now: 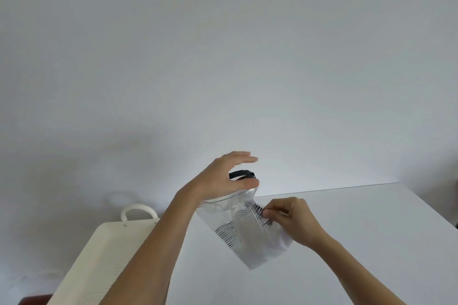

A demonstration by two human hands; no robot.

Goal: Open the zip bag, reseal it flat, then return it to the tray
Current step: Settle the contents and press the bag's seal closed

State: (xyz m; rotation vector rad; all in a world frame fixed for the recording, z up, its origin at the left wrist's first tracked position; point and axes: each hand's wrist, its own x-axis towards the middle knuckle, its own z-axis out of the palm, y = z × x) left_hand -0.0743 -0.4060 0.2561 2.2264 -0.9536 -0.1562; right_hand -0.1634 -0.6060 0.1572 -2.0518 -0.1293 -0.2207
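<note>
Clear plastic, the zip bag [244, 230] hangs above the white table [322, 267], its mouth open. The left hand [223, 178] pinches its rim, other fingers spread; the right hand [290, 218] pinches its side. The cream tray [99, 255] lies left.

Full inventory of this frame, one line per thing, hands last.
zip bag: 1, clear with black wavy stripes, held above the table at centre, mouth open
black strap: 1, black, just behind the left thumb, its attachment unclear
tray: 1, cream, perforated, with a loop handle, lower left
table: 1, white, lower right
wall: 1, pale grey, behind
left hand: 1, at the bag's open rim
right hand: 1, pinching the bag's side
</note>
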